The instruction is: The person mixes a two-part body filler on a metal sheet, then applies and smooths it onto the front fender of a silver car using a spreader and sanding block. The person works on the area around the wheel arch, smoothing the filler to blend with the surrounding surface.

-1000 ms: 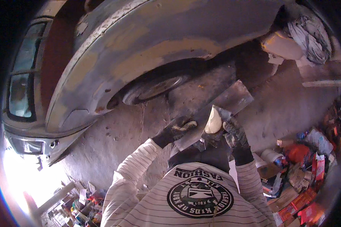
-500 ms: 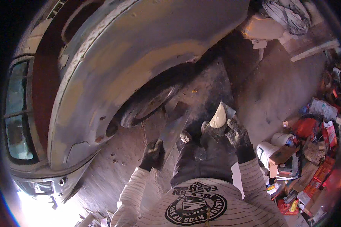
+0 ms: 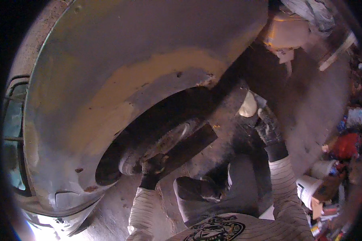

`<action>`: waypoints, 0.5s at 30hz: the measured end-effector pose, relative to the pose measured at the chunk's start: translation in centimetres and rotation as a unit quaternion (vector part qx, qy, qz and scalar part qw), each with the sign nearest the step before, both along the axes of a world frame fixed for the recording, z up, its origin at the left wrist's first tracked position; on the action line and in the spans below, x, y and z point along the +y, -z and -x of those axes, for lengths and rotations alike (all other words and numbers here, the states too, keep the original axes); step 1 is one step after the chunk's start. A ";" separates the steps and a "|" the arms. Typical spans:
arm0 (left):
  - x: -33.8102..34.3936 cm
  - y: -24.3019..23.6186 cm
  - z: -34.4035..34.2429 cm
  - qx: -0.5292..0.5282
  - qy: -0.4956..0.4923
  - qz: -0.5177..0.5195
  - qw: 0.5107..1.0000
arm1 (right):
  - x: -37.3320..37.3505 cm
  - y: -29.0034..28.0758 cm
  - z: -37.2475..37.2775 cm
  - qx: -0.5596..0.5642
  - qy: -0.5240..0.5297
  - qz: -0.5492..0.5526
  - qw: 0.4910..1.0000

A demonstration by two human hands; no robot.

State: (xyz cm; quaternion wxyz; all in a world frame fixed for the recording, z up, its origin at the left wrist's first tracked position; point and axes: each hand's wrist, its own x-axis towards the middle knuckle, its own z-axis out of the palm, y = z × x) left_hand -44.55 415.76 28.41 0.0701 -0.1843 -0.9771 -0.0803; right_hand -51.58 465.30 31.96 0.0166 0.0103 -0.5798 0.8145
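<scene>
In the head view, my gloved left hand (image 3: 153,164) is closed on a long dark flat plate (image 3: 191,145) held beside the wheel (image 3: 169,142) of a car. My gloved right hand (image 3: 265,126) grips a spreader (image 3: 259,99) with a lump of cream paste (image 3: 248,105) on it, right of the wheel arch. The car body (image 3: 177,28) fills the upper left, with tan patches, bare grey areas and small rust spots around the arch. My knees (image 3: 187,195) are bent below my hands.
A tan padded-looking object (image 3: 287,34) and grey crumpled cloth (image 3: 315,14) lie at the upper right, with a light plank (image 3: 334,54). A cluttered heap with a white bucket (image 3: 307,188) and red items (image 3: 348,146) runs along the right. Floor (image 3: 309,112) shows between car and heap.
The view has moved closer to the wheel arch and my legs are more bent. Both hands have moved apart; the long plate is now by the wheel and the spreader is higher.
</scene>
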 end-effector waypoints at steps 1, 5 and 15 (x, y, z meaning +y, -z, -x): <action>0.1 0.4 1.0 -0.018 -0.012 -0.026 0.999 | -0.3 1.6 0.8 -0.018 -0.024 0.126 0.992; 1.1 0.0 3.3 0.001 -0.042 -0.006 0.999 | -0.5 7.2 2.5 0.014 -0.010 0.032 0.999; 1.7 0.7 4.5 0.187 0.016 0.060 0.980 | 0.0 19.0 4.3 0.221 0.131 -0.359 0.897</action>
